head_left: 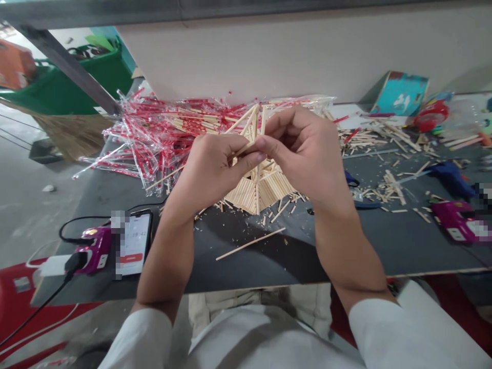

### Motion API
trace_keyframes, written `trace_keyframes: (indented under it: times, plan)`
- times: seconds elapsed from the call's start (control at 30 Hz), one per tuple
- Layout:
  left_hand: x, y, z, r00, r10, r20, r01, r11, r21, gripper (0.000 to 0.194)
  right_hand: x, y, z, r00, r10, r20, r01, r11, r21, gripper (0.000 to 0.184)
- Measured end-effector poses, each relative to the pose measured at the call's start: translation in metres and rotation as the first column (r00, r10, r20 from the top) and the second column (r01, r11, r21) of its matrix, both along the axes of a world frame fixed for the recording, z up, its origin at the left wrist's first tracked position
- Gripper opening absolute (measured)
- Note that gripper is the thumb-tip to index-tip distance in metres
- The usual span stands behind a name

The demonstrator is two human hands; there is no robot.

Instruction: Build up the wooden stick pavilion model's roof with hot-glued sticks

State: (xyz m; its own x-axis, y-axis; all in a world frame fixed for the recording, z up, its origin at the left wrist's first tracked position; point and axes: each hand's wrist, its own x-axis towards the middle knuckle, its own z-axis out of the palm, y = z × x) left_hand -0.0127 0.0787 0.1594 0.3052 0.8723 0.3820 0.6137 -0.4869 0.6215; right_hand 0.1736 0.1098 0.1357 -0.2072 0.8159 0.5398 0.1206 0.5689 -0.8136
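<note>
A small model built of thin wooden sticks (261, 192) stands on the dark table in front of me, with a slatted lower part and an open pointed frame above. My left hand (217, 166) is closed at the frame's left side, thumb and forefinger pinching a pale wooden stick there. From the right, my right hand (307, 148) closes thumb and fingers on the upper sticks. The fingertips of both hands nearly meet, and they hide part of the frame. One loose stick (249, 244) lies nearer to me.
Red-and-clear plastic wrappers (154, 128) with sticks heap up behind left. Stick offcuts (392, 187) and a blue glue gun (451, 178) lie right. A phone (136, 241) and a purple power adapter (96, 246) with cables sit left. A metal bar (230, 13) crosses above.
</note>
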Motion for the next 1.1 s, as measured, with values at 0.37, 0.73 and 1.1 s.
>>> trace_keyframes:
  times: [0.37, 0.73, 1.1]
  plan:
    - [0.0002, 0.0005, 0.0010, 1.000, 0.004, -0.031, -0.003, 1.000, 0.027, 0.041, -0.0020, 0.0013, -0.0045, 0.998, -0.056, 0.033, 0.056, 0.998, 0.020, 0.041]
    - [0.0024, -0.0007, -0.0007, 0.999, 0.022, -0.047, -0.020, 0.999, 0.035, 0.046, -0.0009, 0.0026, -0.0034, 0.996, -0.078, 0.034, 0.077, 0.997, 0.025, 0.047]
    - [0.0043, -0.0008, -0.0029, 0.997, 0.060, -0.043, -0.058, 0.997, 0.045, 0.049, -0.0005, 0.0063, -0.0070, 0.998, -0.060, 0.036, 0.059, 0.998, 0.025, 0.044]
